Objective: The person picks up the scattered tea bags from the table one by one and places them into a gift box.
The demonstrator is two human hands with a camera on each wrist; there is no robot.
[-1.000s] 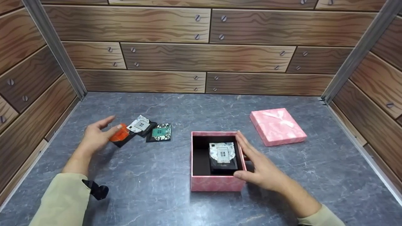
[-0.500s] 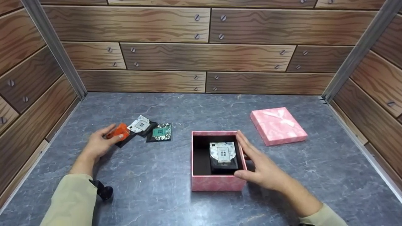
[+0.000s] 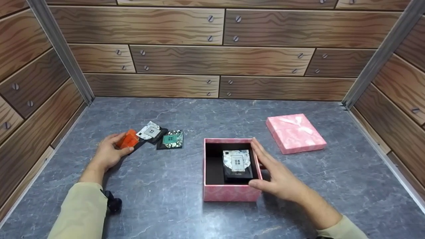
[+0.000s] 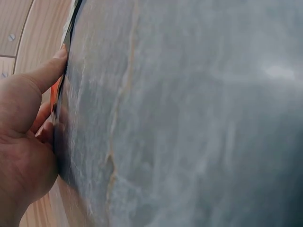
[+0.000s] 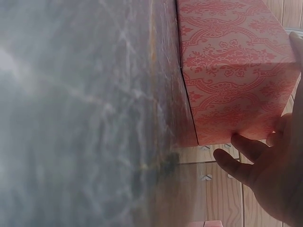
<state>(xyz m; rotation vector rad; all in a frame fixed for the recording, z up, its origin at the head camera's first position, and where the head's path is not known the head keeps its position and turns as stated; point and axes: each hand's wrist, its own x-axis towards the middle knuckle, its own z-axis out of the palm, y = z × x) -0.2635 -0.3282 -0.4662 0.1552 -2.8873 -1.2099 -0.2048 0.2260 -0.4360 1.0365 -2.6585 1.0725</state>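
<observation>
My left hand (image 3: 108,153) grips an orange-topped black packet (image 3: 128,140) at its edges, fingers on the far left side and thumb on the near right. In the left wrist view only a thin orange strip of the packet (image 4: 54,92) shows past the hand. My right hand (image 3: 282,179) rests along the right wall of a lidless pink box (image 3: 229,193), thumb at the front corner and forefinger at the back corner. The right wrist view shows fingertips at the box's patterned wall (image 5: 236,85). Inside the box lies a black packet with a white marbled label (image 3: 237,162).
Beside the orange one lie a white-labelled packet (image 3: 150,131) and a green-labelled packet (image 3: 171,139). A pink lid with a bow (image 3: 295,133) lies at the back right. Wood-patterned walls (image 3: 219,59) enclose the grey marbled table (image 3: 159,199) at the back and sides.
My left hand has moved slightly right and nearer, its fingers and thumb coming onto the orange packet's edges. The right hand and the box have stayed in place.
</observation>
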